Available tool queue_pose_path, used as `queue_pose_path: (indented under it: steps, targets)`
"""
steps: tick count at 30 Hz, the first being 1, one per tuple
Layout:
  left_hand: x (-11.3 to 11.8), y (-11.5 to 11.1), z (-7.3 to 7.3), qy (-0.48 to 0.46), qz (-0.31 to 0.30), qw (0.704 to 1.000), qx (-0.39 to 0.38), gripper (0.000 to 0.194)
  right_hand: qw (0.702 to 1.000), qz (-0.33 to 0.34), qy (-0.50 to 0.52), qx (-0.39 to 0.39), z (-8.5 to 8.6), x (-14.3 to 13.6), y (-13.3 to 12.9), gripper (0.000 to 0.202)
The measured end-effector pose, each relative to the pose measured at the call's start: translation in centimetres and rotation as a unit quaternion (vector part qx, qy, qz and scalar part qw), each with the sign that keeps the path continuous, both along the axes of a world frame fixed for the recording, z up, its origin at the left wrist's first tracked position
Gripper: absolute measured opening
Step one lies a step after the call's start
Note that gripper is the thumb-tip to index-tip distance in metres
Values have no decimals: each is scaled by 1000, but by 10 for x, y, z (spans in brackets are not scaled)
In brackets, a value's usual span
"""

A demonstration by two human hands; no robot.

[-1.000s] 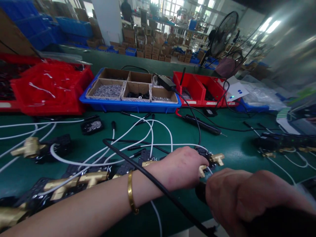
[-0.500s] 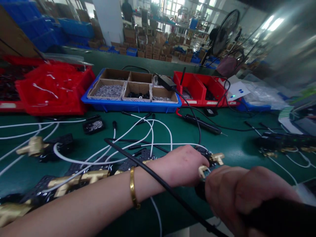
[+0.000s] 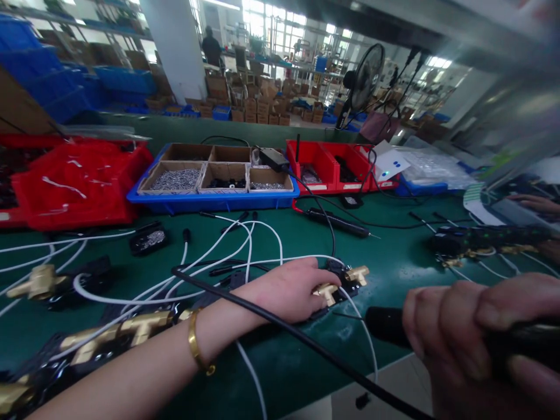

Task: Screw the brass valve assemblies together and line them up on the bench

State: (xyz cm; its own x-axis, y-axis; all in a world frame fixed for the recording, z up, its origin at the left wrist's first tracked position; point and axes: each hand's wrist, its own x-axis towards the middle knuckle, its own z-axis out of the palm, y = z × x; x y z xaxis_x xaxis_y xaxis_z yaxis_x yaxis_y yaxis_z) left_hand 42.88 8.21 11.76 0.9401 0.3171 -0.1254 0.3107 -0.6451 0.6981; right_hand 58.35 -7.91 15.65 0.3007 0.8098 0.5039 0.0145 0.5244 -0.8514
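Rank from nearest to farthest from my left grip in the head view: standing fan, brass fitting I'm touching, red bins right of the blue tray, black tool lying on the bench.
1. Brass fitting: touching your left grip.
2. Black tool: lying beyond the grip.
3. Red bins: behind the tool.
4. Standing fan: farthest back, right of centre.

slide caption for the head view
Left hand holding a golden T-shaped metal fitting, right hand gripping a black thin-shafted tool.

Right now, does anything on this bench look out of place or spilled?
A black cable crosses oddly over the left forearm and might snag. A white cable also trails over the near edge of the bench. I see nothing spilled.
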Motion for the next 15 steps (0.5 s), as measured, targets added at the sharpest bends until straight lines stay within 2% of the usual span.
queue_pose_path:
  steps: [3, 5, 15]
  targets:
    - [1, -1, -1, -5, 12, 1000, -21, 42, 999, -18, 18, -26, 4, -5, 5, 15]
    - [2, -1, -2, -12, 14, 999, -26, 39, 999, -6, 9, -43, 3, -8, 9, 15]
    - [7, 1, -13, -26, 26, 998, -45, 37, 998, -12, 1, -59, 0, -9, 19, 18]
